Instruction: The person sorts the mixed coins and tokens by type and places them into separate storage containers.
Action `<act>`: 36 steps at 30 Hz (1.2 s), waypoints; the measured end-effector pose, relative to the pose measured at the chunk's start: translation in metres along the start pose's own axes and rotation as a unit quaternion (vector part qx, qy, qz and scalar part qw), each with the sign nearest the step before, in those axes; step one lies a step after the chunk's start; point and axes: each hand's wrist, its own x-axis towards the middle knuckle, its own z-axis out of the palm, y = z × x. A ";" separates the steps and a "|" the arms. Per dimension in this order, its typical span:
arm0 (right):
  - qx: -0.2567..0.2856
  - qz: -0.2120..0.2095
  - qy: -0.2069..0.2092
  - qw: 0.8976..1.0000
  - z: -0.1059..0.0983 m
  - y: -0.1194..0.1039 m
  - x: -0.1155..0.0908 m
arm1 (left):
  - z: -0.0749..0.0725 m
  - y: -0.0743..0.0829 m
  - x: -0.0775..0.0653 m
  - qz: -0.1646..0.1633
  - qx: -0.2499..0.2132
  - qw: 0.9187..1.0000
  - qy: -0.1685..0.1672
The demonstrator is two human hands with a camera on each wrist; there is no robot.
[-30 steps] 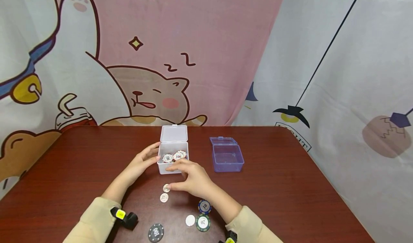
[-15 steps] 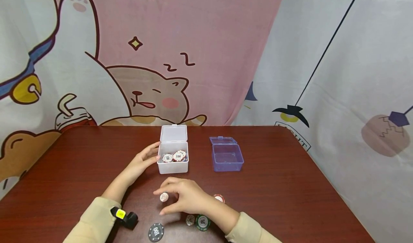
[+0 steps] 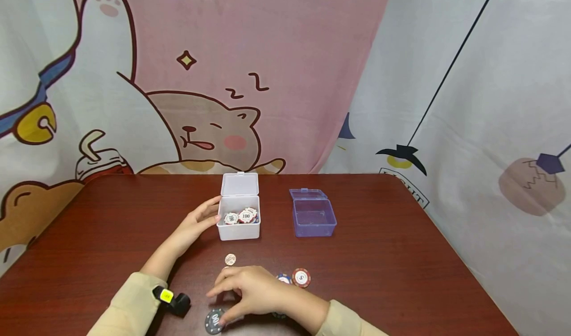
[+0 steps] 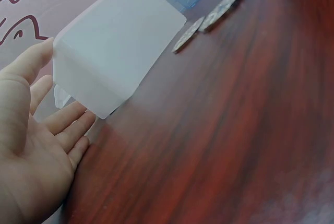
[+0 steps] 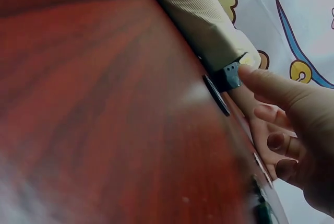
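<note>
My left hand (image 3: 196, 224) rests against the left side of a white plastic box (image 3: 239, 233) with its lid up. In the left wrist view, the thumb touches the box's corner and the other fingers lie loosely beside it. White poker chips (image 3: 247, 216) marked 100 lie inside. My right hand (image 3: 256, 289) is low over the table, thumb and fingers spread apart. Its thumb tip overlaps a black 100 poker chip (image 3: 213, 320) in the head view. In the right wrist view, that black chip (image 5: 215, 96) lies flat beyond the thumb, and nothing is between the fingers.
A purple see-through box (image 3: 314, 231) with a raised lid stands to the right. A small pale chip (image 3: 230, 259) lies before the white box, another mostly hidden behind the right hand. A red chip (image 3: 301, 277) and a partly covered blue chip (image 3: 284, 278) lie near the right forearm.
My right hand has drawn back from beside the white box, passing over the small pale chips, toward the black chip near the front. The left hand stays at the box.
</note>
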 end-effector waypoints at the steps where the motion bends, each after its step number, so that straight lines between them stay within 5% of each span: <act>1: -0.002 0.000 -0.004 1.000 0.001 -0.001 -0.001 | 0.000 0.000 0.000 0.000 0.000 1.000 0.000; 15: -0.060 -0.020 -0.045 0.997 0.011 -0.004 -0.004 | 0.002 0.000 0.000 0.006 -0.006 1.000 -0.002; 36: -0.078 -0.030 -0.028 0.996 0.015 -0.004 -0.001 | 0.000 -0.002 0.000 0.002 -0.007 1.000 0.000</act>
